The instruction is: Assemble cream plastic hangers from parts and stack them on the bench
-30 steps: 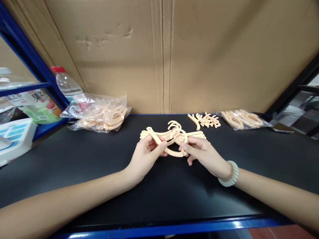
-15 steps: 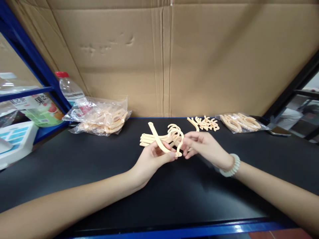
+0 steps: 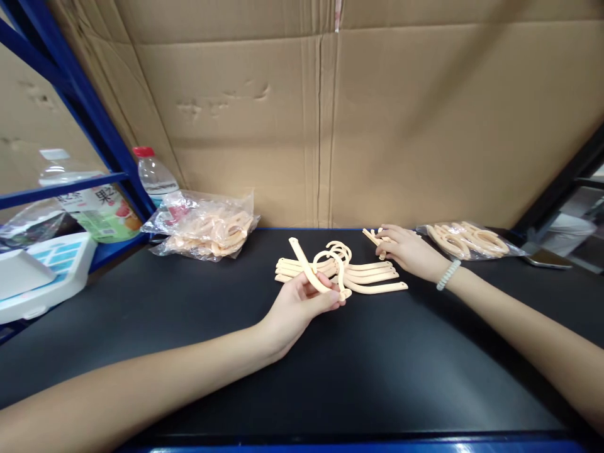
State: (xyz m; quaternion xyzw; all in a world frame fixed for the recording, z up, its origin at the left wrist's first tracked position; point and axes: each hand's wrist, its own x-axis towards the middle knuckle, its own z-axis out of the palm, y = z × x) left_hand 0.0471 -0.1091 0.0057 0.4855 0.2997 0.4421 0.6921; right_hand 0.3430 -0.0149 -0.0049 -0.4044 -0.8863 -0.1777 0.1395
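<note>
Cream plastic hooked piece (image 3: 306,265): left hand (image 3: 299,308) pinching near joint (image 3: 345,294) for control; we're curling right hand (image 3: 411,250) over small cream plastic parts (image 3: 370,236), grip hidden.

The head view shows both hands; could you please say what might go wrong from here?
The left hand pinches the hooked piece near its lower end, so it might twist in that grip. The right hand is at the small loose pieces and could scatter them. The pile lies close behind the left hand and may be nudged.
</note>
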